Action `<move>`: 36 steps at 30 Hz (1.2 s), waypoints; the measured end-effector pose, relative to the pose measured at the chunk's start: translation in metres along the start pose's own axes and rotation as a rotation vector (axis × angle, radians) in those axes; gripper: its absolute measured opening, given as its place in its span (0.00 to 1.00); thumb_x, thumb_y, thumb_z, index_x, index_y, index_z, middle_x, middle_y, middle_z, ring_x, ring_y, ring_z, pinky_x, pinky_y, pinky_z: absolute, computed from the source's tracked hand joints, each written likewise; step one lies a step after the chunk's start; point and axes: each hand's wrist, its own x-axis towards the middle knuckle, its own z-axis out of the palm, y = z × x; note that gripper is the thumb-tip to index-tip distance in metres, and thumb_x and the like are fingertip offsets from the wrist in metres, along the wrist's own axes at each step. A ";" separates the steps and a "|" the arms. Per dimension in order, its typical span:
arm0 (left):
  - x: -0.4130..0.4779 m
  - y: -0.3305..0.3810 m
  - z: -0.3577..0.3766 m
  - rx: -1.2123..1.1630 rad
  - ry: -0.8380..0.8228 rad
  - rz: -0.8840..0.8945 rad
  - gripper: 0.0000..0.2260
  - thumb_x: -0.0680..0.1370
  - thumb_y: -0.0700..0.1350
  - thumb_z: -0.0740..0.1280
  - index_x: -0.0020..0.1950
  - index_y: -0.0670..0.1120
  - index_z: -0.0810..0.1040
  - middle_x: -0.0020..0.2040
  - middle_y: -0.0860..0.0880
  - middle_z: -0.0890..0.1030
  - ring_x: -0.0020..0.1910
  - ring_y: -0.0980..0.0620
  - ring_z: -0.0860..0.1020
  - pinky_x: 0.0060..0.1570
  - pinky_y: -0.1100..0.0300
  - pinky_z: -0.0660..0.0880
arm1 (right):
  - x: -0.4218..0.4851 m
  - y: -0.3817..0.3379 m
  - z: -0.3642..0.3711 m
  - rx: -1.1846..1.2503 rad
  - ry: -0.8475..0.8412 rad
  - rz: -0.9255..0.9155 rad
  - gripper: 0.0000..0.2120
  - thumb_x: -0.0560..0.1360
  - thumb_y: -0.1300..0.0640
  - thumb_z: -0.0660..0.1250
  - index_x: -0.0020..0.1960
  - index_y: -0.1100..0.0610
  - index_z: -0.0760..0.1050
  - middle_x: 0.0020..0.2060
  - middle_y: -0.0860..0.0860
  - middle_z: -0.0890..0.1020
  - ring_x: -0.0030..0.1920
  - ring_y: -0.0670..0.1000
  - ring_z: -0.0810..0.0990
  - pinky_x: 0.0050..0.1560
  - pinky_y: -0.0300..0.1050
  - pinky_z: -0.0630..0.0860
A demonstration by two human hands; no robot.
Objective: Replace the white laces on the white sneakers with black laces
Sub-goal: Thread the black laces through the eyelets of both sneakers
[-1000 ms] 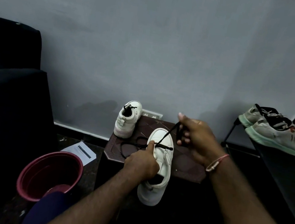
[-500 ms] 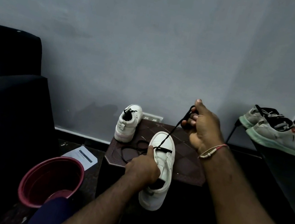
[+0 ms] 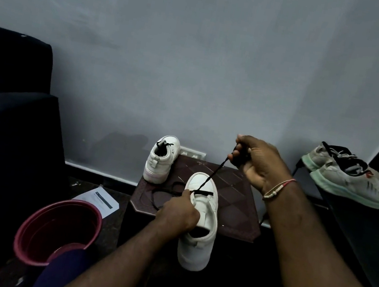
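A white sneaker [image 3: 204, 223] lies toe away from me over the front edge of a small dark table [image 3: 236, 201]. My left hand [image 3: 178, 213] grips its left side near the tongue. A black lace [image 3: 213, 176] crosses the lowest eyelets and runs taut up to my right hand [image 3: 255, 160], which holds its end raised above the table's back right. The lace's other part lies in loose loops [image 3: 165, 193] on the table to the left. A second white sneaker [image 3: 162, 160] with a black lace stands heel toward me at the table's back left.
A dark red bucket [image 3: 58, 229] stands on the floor at the lower left, a sheet of paper [image 3: 98, 199] behind it. A dark sofa [image 3: 6, 125] fills the left. A pair of grey running shoes [image 3: 350, 179] sits on a dark shelf at the right. The wall is close behind.
My right hand has pulled the black lace up and to the right, drawing it taut through the eyelet. My left hand has kept its grip on the sneaker.
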 end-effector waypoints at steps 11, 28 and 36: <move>0.006 -0.003 -0.024 0.041 0.036 0.065 0.36 0.68 0.57 0.66 0.73 0.45 0.60 0.64 0.43 0.77 0.61 0.42 0.76 0.59 0.50 0.74 | -0.011 0.015 0.010 -0.347 -0.217 0.043 0.15 0.75 0.77 0.49 0.48 0.66 0.72 0.39 0.61 0.81 0.39 0.57 0.81 0.44 0.47 0.79; 0.026 0.018 -0.044 -0.430 0.222 0.598 0.40 0.68 0.47 0.75 0.76 0.52 0.58 0.60 0.54 0.77 0.59 0.61 0.75 0.60 0.63 0.71 | 0.000 0.018 0.015 -0.992 -0.100 -0.253 0.16 0.67 0.71 0.58 0.36 0.57 0.80 0.32 0.55 0.84 0.33 0.53 0.83 0.39 0.45 0.80; 0.022 0.014 -0.060 -0.648 0.230 0.573 0.10 0.74 0.32 0.67 0.38 0.47 0.74 0.32 0.48 0.78 0.29 0.57 0.75 0.31 0.58 0.73 | -0.008 0.009 0.015 -0.639 -0.143 -0.263 0.16 0.70 0.77 0.57 0.37 0.62 0.77 0.34 0.59 0.81 0.33 0.54 0.79 0.33 0.43 0.77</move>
